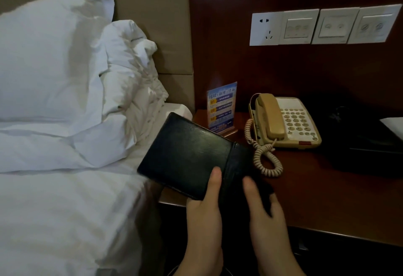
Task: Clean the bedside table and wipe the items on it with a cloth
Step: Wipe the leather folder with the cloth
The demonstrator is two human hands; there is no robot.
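A black leather folder (187, 155) is held tilted over the front left corner of the dark wooden bedside table (327, 199). My left hand (207, 206) grips its near edge, thumb on top and fingers hidden beneath. My right hand (263, 214) is beside it, thumb pressed on a dark cloth (246, 166) that lies over the folder's right part. The cloth is hard to tell from the folder in the dim light, and my right fingers are blurred.
A beige corded phone (287, 123) with a coiled cord stands at the back of the table. A blue printed sign card (221, 107) stands left of it. A black box (366, 144) sits at the right. The bed with white pillows (54, 68) lies to the left.
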